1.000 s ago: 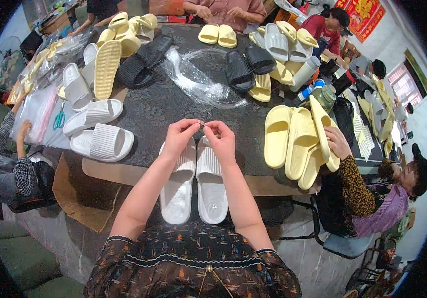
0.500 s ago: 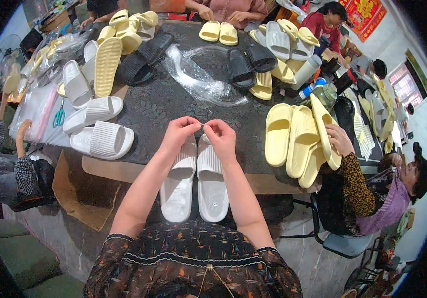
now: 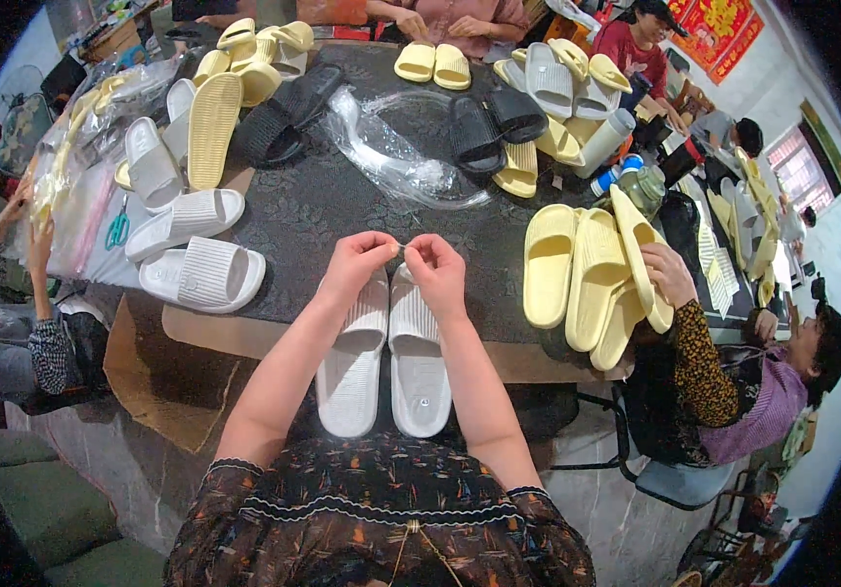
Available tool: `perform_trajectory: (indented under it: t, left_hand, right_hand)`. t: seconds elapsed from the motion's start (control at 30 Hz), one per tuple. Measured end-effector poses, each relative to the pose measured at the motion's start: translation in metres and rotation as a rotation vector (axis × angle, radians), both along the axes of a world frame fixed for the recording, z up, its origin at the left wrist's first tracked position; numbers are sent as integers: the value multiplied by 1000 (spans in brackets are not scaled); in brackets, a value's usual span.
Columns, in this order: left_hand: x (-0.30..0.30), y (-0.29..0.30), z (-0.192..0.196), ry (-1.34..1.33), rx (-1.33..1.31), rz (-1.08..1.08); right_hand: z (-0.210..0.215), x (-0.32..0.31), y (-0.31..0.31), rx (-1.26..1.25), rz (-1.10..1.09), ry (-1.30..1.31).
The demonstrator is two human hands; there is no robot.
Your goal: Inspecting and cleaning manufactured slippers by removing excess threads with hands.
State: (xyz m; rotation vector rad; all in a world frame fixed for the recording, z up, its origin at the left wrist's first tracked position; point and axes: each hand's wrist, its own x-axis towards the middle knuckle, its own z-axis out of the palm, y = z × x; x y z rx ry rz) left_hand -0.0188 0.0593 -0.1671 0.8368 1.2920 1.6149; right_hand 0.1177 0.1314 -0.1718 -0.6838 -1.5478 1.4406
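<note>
A pair of white slide sandals (image 3: pixel 386 367) lies side by side at the near edge of the dark round table (image 3: pixel 313 210), heels toward me. My left hand (image 3: pixel 359 261) and my right hand (image 3: pixel 436 272) meet above the toe ends of the pair. Both pinch something small and thin between thumb and fingertips; it is too small to tell what it is. The hands hide the sandals' toe ends.
More white sandals (image 3: pixel 196 264) lie at the left, yellow sandals (image 3: pixel 587 274) at the right, black ones (image 3: pixel 484 127) and a clear plastic bag (image 3: pixel 391 157) farther back. A person's hand (image 3: pixel 665 274) rests on the yellow pile. Other people sit around the table. Scissors (image 3: pixel 117 230) lie far left.
</note>
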Motion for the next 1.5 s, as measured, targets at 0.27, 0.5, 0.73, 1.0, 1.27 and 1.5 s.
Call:
perform_trajectory:
  t: [0.27,0.5,0.73,1.0,1.27,1.5]
  left_hand:
    - [1,-2,12,-70,-61,-63]
    - [2,-3,15,-33,-94,-82]
    - [0,-6,13,13,-111,-66]
    - [5,0,12,-1,-88,48]
    - [4,-2,3,49,-31,26]
    - [1,0,1,62,-40,-15]
  right_hand:
    - [-7,1,3,-41,54,42]
    - [-2,0,0,5,30,13]
    - [2,2,-2,89,27,-75]
    - [-1,2,4,51,-60,-137]
    - [-3,2,2,55,-14,-73]
    - [-3,1,2,7,9,-32]
